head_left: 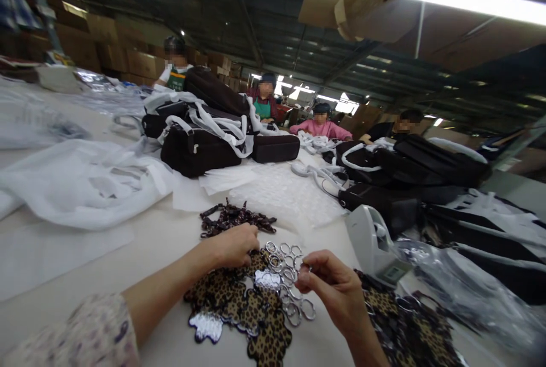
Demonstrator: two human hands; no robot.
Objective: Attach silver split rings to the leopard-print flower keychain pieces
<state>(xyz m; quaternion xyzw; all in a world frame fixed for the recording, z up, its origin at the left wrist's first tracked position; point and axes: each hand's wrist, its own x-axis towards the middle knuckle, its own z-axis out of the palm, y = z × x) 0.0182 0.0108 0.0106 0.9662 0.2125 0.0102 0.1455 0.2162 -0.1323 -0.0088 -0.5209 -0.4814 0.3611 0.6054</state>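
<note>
Leopard-print pieces [239, 301] with dark edges lie in a pile on the pale table, and a few show shiny silver patches. Beside them on the right is a cluster of silver metal rings [289, 276]. My left hand [239, 246] reaches over the top of the pile with its fingers curled downward; what its fingertips hold, if anything, is hidden. At the right edge of the rings, my right hand [330, 281] pinches with thumb and forefinger, and a small metallic bit shows between them. Dark patterned straps [234, 219] are heaped just beyond my left hand.
Dark bags [200, 148] with white-wrapped handles stand at the back left, more bags [384, 202] at the right. A grey-white tape dispenser [371, 242] stands right of my right hand, near more leopard-print pieces [409, 321]. White wrapping [85, 185] lies left. Several people work beyond.
</note>
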